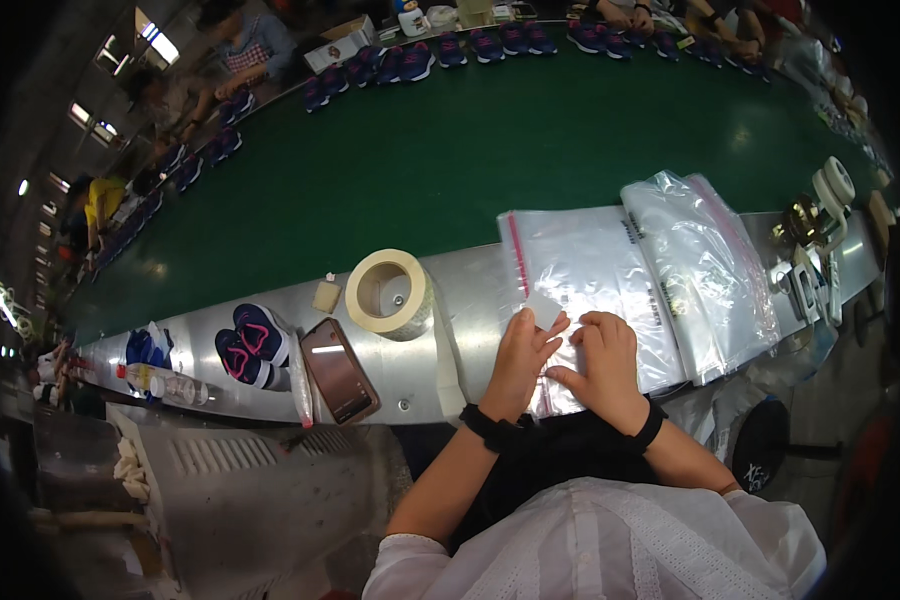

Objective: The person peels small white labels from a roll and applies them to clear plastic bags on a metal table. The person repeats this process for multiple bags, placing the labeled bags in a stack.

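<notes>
One white slip [543, 310] (left hand [514, 362]), bags [590, 265] beneath; tape roll [385, 325]

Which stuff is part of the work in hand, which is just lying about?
In use, apparently:
white slip, in the left hand
clear plastic bags, beneath it and the right hand

Lying about, apparently:
phone
tape roll, untouched

We're seeing white on the little slip [543, 309], pinkish-red stripes down the clear bags [590, 262], and now deep green all over the belt [420, 150]! We spot silver-grey on the surface [475, 292], cream on the tape roll [374, 324], navy shoes [260, 338] flashing pink above white soles!
</notes>
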`<state>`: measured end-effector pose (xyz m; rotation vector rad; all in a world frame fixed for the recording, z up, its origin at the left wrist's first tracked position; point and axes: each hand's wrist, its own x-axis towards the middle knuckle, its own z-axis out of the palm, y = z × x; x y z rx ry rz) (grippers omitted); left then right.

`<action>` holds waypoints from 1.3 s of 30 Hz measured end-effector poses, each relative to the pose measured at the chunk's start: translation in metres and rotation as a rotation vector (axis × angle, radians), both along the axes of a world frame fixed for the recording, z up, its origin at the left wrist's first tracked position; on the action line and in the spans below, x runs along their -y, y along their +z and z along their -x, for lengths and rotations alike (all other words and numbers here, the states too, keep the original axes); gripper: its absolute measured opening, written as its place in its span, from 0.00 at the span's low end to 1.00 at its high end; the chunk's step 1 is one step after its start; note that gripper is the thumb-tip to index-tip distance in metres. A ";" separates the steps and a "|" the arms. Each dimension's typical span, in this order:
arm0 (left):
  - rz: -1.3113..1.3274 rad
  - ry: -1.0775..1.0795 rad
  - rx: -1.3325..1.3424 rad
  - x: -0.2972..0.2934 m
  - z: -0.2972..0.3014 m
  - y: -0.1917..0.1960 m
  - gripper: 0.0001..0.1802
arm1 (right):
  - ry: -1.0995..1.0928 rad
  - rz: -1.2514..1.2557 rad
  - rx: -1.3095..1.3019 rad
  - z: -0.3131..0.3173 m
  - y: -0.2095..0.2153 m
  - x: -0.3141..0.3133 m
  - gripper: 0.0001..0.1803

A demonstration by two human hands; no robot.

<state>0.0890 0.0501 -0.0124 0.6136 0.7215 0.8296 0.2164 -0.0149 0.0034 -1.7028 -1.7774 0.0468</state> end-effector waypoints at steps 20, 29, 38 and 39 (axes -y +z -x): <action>0.197 -0.370 0.382 -0.036 -0.016 0.002 0.23 | -0.015 0.037 -0.350 -0.027 -0.021 -0.001 0.02; 0.001 -0.496 -0.259 -0.037 -0.046 0.016 0.17 | 0.101 0.055 -0.930 -0.073 0.028 0.009 0.08; 0.297 -0.615 0.109 -0.031 -0.034 0.008 0.30 | 0.339 0.182 -0.473 -0.057 0.031 0.034 0.33; 0.314 -0.604 0.095 -0.029 -0.022 0.014 0.32 | 0.331 0.167 -0.322 -0.052 0.033 0.037 0.33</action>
